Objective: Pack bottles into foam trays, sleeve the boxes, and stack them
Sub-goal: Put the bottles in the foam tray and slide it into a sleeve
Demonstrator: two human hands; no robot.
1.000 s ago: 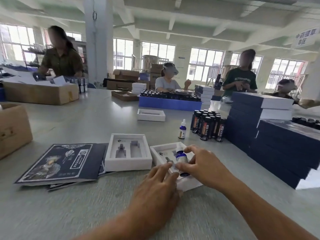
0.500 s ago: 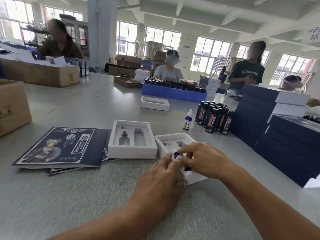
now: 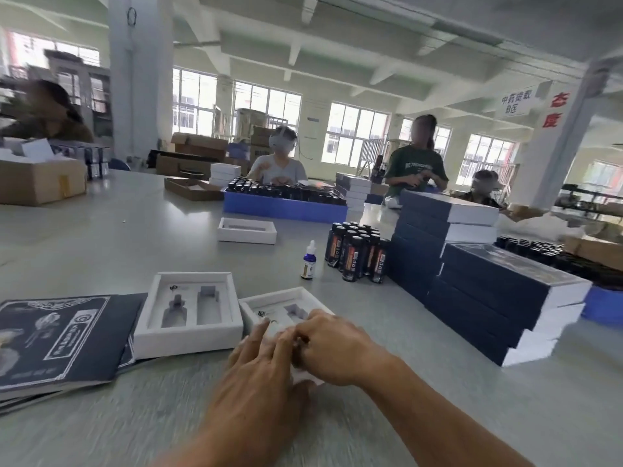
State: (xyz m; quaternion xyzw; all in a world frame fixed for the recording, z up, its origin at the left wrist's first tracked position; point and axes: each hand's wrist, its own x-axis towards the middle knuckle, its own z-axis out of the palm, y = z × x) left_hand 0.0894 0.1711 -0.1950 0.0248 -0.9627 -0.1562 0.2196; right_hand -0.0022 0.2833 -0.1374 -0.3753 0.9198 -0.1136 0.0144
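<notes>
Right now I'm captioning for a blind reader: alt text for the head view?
Both hands, left hand and right hand, press together over a white foam tray on a grey table. An empty tray and dark sleeves lie left; a dropper bottle, dark bottles and stacked boxes stand behind.

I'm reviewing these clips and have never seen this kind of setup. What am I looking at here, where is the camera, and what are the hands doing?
There is no machine: a person wears a camera on the head, looking down at their own bare hands. The left hand and right hand rest together on a white foam tray; whatever they hold is hidden beneath them. Left of it lies an empty foam tray, then dark printed sleeves. Behind stand a small dropper bottle, a cluster of dark bottles and stacked finished boxes on the grey table.
</notes>
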